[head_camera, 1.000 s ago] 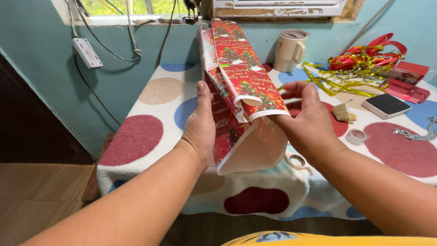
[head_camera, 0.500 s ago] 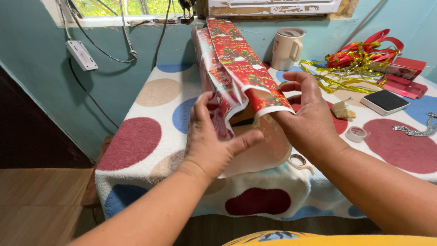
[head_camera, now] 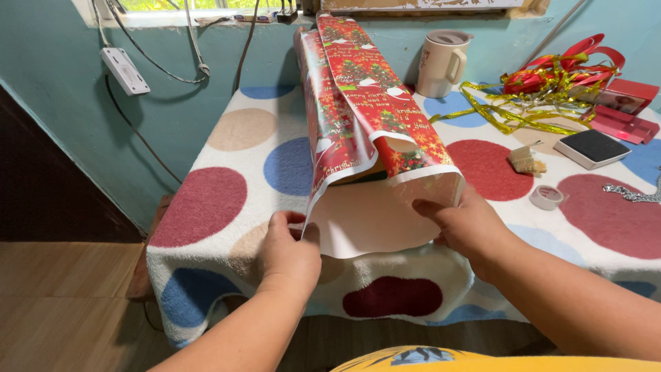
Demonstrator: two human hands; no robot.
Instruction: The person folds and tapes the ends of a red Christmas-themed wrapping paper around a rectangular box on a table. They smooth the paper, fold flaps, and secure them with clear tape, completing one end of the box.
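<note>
Table (head_camera: pixel 227 200): white cloth, large red, blue and tan dots.
Wall (head_camera: pixel 62 124): teal, behind table.
Window sill (head_camera: pixel 172 15): above table, daylit.
Power strip (head_camera: pixel 124 70): hung left of table.
Floor (head_camera: pixel 62 310): wood planks, below table.

Bare spotted tablecloth (head_camera: pixel 227 186) at 9 o'clock of the wrapping paper (head_camera: pixel 358 117): open passage. At 3 o'clock, tape roll (head_camera: pixel 548 197) and small wad (head_camera: pixel 527 160) lie near. At 1 o'clock, mug (head_camera: pixel 442 63) and ribbon tangle (head_camera: pixel 544 89) block. Wall (head_camera: pixel 55 124) bounds 10 o'clock.
</note>
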